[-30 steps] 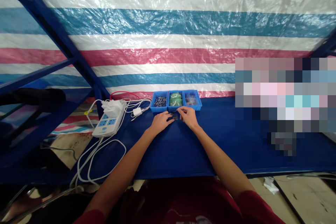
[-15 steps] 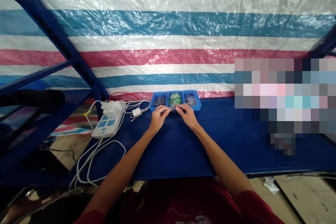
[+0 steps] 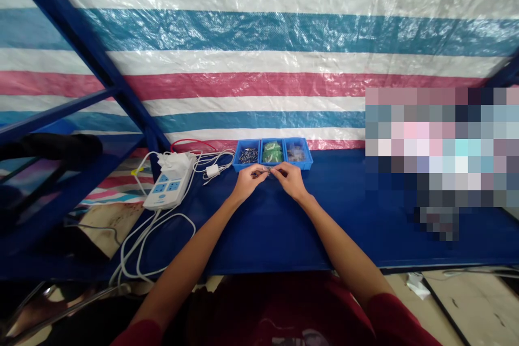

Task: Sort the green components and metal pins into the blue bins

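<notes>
Bins [image 3: 273, 152] sit just behind both hands, whose fingers [image 3: 259, 172] pinch a small part [image 3: 267, 171]; power strip [image 3: 168, 189] lies left.

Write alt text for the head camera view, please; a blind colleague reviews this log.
Two bare hands, left hand and right hand, pinch a small dark part together over a blue table, just before three blue bins. A white power strip lies left; a striped tarp hangs behind.

On the desk [image 3: 284, 227] I see three bins [image 3: 273, 152] in a row along the back edge, my left hand [image 3: 248, 184] and right hand [image 3: 291, 181] meeting just before them, and a power strip [image 3: 169, 188] near the left edge.
</notes>
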Demonstrator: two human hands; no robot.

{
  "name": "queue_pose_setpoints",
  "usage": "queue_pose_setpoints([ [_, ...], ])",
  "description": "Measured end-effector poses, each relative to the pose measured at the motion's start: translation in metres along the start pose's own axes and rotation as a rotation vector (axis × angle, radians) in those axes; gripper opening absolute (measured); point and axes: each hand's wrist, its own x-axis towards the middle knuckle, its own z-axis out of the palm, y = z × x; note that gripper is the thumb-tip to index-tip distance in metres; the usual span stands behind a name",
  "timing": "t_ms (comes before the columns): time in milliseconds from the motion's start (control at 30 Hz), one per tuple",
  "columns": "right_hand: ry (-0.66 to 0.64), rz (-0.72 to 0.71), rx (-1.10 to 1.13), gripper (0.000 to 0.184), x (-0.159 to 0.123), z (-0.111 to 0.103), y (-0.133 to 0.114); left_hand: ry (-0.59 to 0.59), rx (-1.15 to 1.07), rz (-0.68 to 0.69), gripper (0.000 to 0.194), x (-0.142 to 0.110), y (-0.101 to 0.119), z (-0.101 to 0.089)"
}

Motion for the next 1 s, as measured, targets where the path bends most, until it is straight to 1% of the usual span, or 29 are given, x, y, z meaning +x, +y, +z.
queue_pose_setpoints([
  [100,-0.009,0.021,0.008,0.027,0.000,0.000,0.000,-0.007,-0.019,-0.009,0.020,0.001,0.001,0.000],
  [167,0.007,0.036,0.026,0.025,0.000,0.000,-0.001,-0.026,-0.034,-0.026,0.018,0.002,0.002,0.000],
  [300,0.037,-0.016,0.047,0.030,-0.001,-0.002,-0.002,-0.088,-0.105,-0.094,0.020,0.002,0.007,0.000],
  [400,0.025,-0.059,0.030,0.034,-0.002,-0.001,0.001,-0.099,-0.174,-0.140,0.026,0.002,0.011,0.000],
  [500,0.004,-0.102,-0.036,0.035,-0.003,0.001,0.006,-0.071,-0.240,-0.163,0.031,0.003,0.014,0.000],
  [600,-0.015,-0.145,-0.091,0.034,-0.004,0.003,0.009,-0.052,-0.319,-0.164,0.048,0.002,0.017,-0.001],
  [667,-0.012,-0.153,-0.101,0.031,-0.004,0.004,0.009,-0.085,-0.379,-0.177,0.057,0.001,0.019,-0.001],
  [700,-0.008,-0.153,-0.098,0.030,-0.004,0.005,0.008,-0.108,-0.409,-0.184,0.058,0.000,0.020,-0.001],
  [800,0.007,-0.147,-0.076,0.021,-0.004,0.005,0.006,-0.154,-0.481,-0.203,0.055,-0.001,0.021,0.000],
  [867,0.026,-0.137,-0.058,0.019,-0.003,0.005,0.004,-0.155,-0.485,-0.207,0.046,0.000,0.020,-0.001],
  [933,0.036,-0.093,-0.034,0.020,-0.002,0.004,0.004,-0.125,-0.427,-0.187,0.039,0.001,0.019,-0.001],
  [1000,0.023,-0.014,0.011,0.021,-0.002,0.003,0.003,-0.083,-0.319,-0.135,0.042,0.003,0.016,-0.002],
])
